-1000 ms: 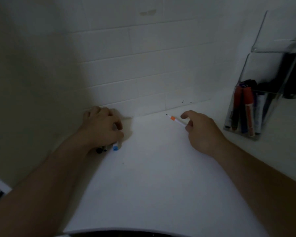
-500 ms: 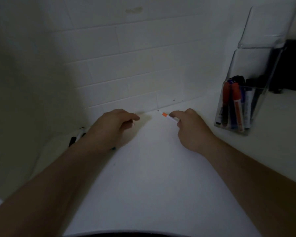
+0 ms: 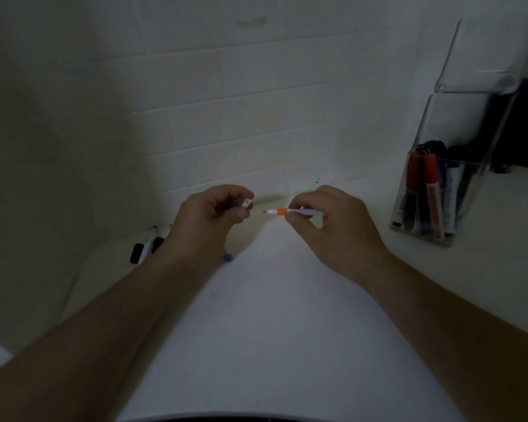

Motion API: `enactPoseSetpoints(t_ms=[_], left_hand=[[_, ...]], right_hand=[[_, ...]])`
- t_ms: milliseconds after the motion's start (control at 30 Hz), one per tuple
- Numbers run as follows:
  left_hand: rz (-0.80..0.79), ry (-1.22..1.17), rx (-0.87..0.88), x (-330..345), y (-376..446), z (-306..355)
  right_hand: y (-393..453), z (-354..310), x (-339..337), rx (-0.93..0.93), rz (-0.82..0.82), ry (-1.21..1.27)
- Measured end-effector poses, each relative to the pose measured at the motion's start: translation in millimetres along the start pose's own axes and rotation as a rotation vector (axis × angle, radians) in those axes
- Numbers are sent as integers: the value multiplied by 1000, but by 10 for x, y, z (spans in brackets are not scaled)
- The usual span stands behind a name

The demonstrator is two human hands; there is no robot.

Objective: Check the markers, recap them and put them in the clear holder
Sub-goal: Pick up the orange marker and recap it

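1. Right hand (image 3: 333,226) pinches uncapped orange marker (image 3: 293,212), tip pointing left, held above white sheet (image 3: 272,330).
2. Left hand (image 3: 208,220) pinches white cap (image 3: 247,203) between thumb and fingers, open end facing the tip, a small gap apart.
3. Clear holder (image 3: 457,166) far right on counter, several capped markers upright inside.
4. Loose black markers (image 3: 147,246) lie far left by tiled wall (image 3: 226,86); blue cap (image 3: 228,257) shows under left wrist.
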State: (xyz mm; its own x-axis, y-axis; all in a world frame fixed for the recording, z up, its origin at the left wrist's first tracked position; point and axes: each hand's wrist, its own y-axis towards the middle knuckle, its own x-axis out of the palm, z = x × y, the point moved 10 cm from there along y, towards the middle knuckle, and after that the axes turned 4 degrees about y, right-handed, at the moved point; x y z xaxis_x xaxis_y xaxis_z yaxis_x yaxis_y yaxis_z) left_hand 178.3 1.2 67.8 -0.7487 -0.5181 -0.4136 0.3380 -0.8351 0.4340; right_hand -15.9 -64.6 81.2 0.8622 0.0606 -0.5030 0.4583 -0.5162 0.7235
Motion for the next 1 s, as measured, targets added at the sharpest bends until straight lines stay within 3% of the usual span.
enactPoseSetpoints(t_ms=[433,767,1000], left_hand=[[2,205,122,65,-35,160],[-41,471,318,195,-112,363],[-76,604,322,257,-130,366]], right_hand=[[-3,33,2,-10,8,-59],[-22,-58,51,-79,-27,-240],[-52,-75,126,-78,-98,-285]])
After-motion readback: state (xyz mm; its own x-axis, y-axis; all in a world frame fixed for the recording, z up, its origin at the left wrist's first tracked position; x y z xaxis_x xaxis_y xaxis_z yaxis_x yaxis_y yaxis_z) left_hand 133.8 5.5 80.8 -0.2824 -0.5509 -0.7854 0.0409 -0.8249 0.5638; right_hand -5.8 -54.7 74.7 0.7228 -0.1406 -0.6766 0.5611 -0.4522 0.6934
